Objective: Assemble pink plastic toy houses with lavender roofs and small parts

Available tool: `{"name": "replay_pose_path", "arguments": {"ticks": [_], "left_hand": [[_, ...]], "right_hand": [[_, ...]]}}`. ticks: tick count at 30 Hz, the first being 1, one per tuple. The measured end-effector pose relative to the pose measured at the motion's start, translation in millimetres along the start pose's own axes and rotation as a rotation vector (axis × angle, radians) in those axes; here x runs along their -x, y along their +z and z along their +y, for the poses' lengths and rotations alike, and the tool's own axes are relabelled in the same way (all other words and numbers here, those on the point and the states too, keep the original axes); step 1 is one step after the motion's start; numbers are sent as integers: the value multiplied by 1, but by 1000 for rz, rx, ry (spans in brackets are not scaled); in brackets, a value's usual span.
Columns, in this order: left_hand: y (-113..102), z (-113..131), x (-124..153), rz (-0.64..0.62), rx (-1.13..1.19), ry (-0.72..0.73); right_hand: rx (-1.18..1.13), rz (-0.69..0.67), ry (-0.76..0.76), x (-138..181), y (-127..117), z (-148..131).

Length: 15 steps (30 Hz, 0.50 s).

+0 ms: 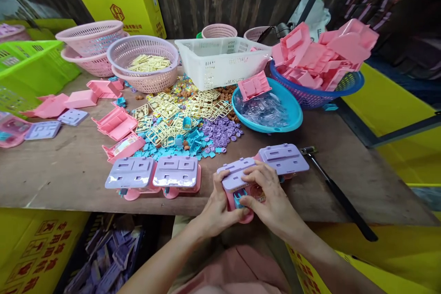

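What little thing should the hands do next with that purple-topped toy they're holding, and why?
Maybe gently press the blue piece inward with the right hand's thumb. That thumb is right by it, and the left hand helps hold the purple-topped toy. The piece shows at the toy's front, though I can't tell whether it's fully in.

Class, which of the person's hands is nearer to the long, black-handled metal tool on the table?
Right. The right hand, on the lilac-lidded pink plastic piece, lies left of the tool; the left hand grips that piece's opposite side, farther away.
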<state>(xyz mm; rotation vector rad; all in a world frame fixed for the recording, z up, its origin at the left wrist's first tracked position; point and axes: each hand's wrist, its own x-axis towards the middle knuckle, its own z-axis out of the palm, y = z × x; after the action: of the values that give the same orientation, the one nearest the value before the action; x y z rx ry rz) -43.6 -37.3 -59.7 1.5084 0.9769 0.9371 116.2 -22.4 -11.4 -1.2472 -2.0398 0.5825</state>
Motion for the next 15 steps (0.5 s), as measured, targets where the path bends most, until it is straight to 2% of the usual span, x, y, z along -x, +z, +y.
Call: {"name": "replay_pose_path", "arguments": {"ticks": [3,5,8,10,12,15], "left_hand": [[-2,-3,-1,-12,-12,37],[-7,-5,-4,-40,-33,75],[-17,-9,-11,-65,-107,141],[-21,-12,-17,-85,-166,199],[-21,-17,-20,-86,-216,242],[-11,-21,-16,-26,-285,225]], "right_hand": [[39,-20,15,0,-4,-8],[70,-140,31,-7,-13,-13],[186,-329,54,-33,-29,-17],[305,-358,18,-61,-33,-16],[421,-353,-90,-94,-25,-13],[515,-373,-269,-137,7,-12]]}}
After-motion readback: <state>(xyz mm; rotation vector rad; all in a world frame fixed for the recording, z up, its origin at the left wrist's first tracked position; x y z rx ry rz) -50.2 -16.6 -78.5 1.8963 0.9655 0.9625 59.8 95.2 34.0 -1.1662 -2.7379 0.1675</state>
